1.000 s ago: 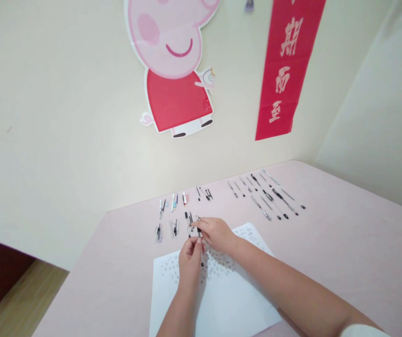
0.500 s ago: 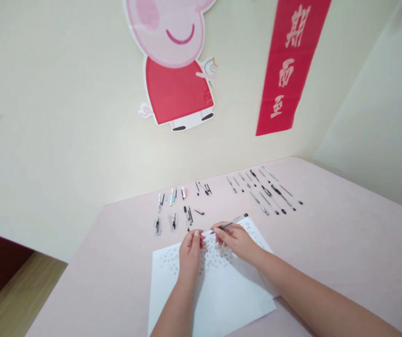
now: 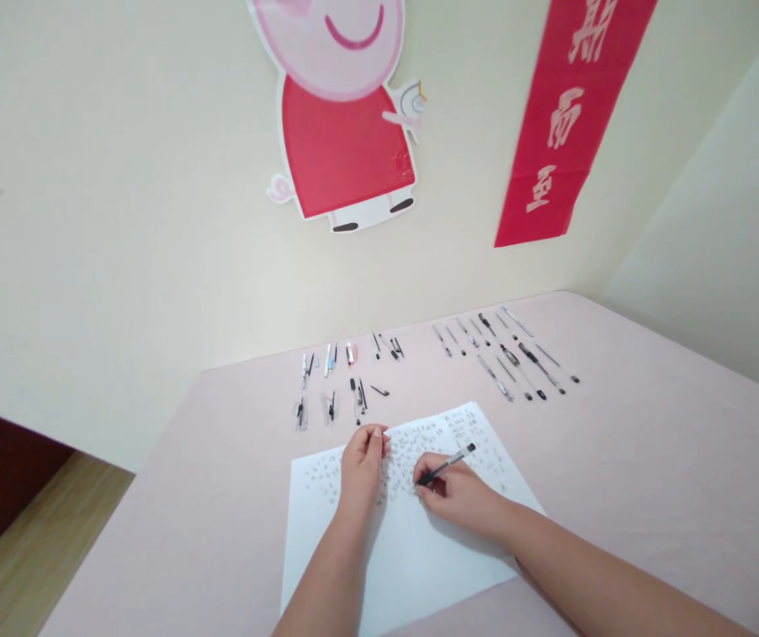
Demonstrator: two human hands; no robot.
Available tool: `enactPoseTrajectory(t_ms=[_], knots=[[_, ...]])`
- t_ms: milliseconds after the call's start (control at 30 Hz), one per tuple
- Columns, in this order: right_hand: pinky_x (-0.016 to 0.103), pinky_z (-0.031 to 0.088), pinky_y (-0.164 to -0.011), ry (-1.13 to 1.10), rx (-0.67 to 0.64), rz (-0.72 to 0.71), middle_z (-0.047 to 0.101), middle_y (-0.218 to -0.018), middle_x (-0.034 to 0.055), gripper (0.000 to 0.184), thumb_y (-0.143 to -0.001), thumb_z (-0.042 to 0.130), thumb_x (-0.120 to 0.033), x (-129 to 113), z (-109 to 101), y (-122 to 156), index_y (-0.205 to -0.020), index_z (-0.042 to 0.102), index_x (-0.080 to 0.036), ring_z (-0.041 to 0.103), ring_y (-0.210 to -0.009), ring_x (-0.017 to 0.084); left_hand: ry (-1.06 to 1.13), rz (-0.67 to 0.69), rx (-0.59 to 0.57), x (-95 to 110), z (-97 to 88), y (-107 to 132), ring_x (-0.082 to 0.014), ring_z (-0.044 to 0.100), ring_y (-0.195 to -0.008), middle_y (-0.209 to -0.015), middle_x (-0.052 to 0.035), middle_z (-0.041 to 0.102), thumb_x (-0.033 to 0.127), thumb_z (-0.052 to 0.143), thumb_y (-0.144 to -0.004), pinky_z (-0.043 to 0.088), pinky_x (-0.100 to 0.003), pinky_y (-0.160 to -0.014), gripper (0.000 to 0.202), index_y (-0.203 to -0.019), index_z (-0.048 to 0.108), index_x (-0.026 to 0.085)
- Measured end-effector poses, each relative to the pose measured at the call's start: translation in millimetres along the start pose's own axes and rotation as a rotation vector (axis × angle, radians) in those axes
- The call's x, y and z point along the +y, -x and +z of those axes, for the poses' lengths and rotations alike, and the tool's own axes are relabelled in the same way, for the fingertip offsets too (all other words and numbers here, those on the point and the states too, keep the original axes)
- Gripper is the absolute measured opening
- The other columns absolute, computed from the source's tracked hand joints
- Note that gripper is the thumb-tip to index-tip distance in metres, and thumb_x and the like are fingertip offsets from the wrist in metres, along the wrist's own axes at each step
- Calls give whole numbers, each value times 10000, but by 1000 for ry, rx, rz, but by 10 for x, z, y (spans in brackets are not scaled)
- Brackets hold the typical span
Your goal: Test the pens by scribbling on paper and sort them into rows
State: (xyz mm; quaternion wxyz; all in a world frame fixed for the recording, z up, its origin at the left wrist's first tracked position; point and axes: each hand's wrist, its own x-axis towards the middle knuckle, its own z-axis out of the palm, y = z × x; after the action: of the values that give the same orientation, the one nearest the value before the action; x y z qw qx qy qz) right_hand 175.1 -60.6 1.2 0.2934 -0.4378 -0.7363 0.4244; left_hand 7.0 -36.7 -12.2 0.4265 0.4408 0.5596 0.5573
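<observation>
Head camera looks down on a pink table [image 3: 651, 460] pushed into a corner, with a white sheet of paper [image 3: 419, 566] lying near the person. The right hand [image 3: 463, 500] pinches a black pen [image 3: 456, 457] between thumb and first fingers, low on the barrel. The tip points down to the left at the sheet and the cap end rises to the far right, a slant that keeps the tip in sight. Whether the tip touches the sheet is too small to tell.

The left hand [image 3: 363, 460] lies palm down on the far left part of the sheet, fingers stretched out and close together, holding nothing. It seems to rest there to pin the loose sheet so it does not slide. Small grey marks [image 3: 419, 440] cover the far half of the sheet, between and beyond the two hands; the near half is bare.

Farther off, well apart from the hands, a row of pens [image 3: 512, 358] lies side by side at the far right. Small pen parts [image 3: 346, 380] sit in neat groups at the far left, laid out apart so each can be seen. On the wall [image 3: 120, 221] behind hang a cartoon pig cut-out [image 3: 346, 133] and a red banner [image 3: 565, 133].
</observation>
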Motion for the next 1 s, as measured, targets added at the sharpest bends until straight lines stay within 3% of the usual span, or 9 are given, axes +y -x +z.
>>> enactPoseTrajectory(t_ms=[233,1000], knots=[[207,368,-538,140,38,-78,513,-590,-38,159,-641,481,-59,-12,-35,51,-684,563,-188,469,-545,109,0,-21,12,52,6,22,-131,546,-607,-666,-18,609,397,582,-766,438,-250,-597,236,-779,651,172],[219,377,-546,263,16,-137,554,-593,-25,175,-642,464,-71,15,-13,58,-688,575,-198,491,-541,126,-15,-15,12,46,18,27,-136,552,-603,-670,-24,625,407,593,-749,441,-261,-604,243,-764,662,175]])
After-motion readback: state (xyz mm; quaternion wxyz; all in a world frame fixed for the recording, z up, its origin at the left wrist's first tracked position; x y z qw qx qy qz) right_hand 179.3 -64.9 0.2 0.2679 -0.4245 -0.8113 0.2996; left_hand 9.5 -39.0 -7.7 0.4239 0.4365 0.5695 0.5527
